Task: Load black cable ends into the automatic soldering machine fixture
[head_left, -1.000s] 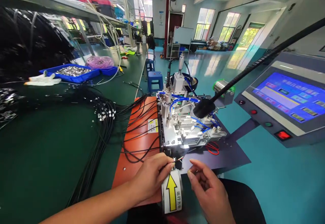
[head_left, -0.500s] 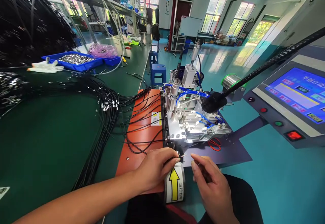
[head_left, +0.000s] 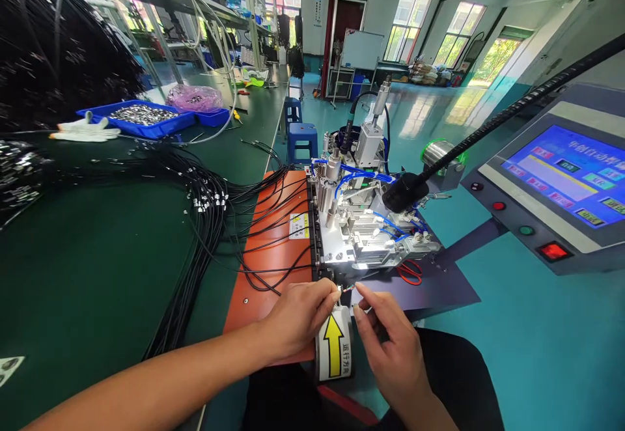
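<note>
My left hand [head_left: 307, 310] is closed, pinching the end of a black cable [head_left: 268, 286] between thumb and forefinger. Thin stripped wires [head_left: 347, 288] stick out of that pinch towards the right. My right hand [head_left: 393, 340] is just beside them, its forefinger tip at the wire ends and its thumb lower, with a gap between the two. The other fingers are curled in. Below my left hand is a round housing with a yellow arrow label [head_left: 334, 345]. Several black cables lie across the orange plate [head_left: 263, 249], their ends along the edge of the metal machine [head_left: 366, 222].
A lamp on a flexible neck [head_left: 405, 191] reaches over the machine. At right stands a control screen [head_left: 571, 170] with buttons. Red-handled pliers or scissors [head_left: 410, 273] lie by the machine. On the green table are a cable bundle [head_left: 195, 255], a blue tray [head_left: 146, 118] and a glove [head_left: 85, 128].
My right hand has moved left and slightly up, bringing its forefinger to the wire ends. My left hand keeps its pinch and has shifted slightly. The view has tilted a little.
</note>
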A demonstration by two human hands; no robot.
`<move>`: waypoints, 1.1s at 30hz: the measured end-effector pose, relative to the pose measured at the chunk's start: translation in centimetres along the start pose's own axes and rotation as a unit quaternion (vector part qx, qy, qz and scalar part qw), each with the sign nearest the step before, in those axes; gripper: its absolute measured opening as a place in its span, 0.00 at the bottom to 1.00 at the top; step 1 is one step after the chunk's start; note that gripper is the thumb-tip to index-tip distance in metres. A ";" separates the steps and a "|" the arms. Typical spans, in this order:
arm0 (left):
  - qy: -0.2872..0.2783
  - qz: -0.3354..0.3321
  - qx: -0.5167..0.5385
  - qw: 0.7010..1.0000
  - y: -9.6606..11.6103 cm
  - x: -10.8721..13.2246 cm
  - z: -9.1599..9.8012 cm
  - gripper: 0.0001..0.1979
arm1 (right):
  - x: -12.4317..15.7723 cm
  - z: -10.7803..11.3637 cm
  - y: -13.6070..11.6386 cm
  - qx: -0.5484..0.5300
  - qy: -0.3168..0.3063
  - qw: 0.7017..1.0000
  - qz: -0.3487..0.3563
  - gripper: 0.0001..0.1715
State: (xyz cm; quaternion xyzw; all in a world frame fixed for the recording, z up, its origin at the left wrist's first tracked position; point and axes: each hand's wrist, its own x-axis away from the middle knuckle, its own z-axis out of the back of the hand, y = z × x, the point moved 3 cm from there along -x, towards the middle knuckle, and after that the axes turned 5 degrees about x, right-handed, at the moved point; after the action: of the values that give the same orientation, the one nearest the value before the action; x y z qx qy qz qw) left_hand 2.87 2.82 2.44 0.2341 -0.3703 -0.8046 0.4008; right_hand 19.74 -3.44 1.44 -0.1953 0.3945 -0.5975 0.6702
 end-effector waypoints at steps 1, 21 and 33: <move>0.001 0.001 0.000 1.000 -0.1 0.0 -0.1 0.17 | 0.0 -0.1 0.0 0.001 -0.001 1.000 0.003 0.20; -0.008 0.003 0.008 1.000 0.1 0.0 0.1 0.16 | -0.9 -1.1 -0.4 -0.024 0.027 0.998 -0.052 0.09; -0.013 -0.023 0.000 1.000 -0.2 0.2 0.1 0.16 | -1.3 -2.3 -1.2 -0.030 0.041 0.998 -0.026 0.12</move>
State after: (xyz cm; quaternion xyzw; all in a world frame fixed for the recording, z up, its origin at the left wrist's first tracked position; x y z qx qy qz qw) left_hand 2.56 2.80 2.32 0.2319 -0.3697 -0.8167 0.3775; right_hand 17.26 -1.99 1.29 -0.2008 0.4341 -0.6099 0.6318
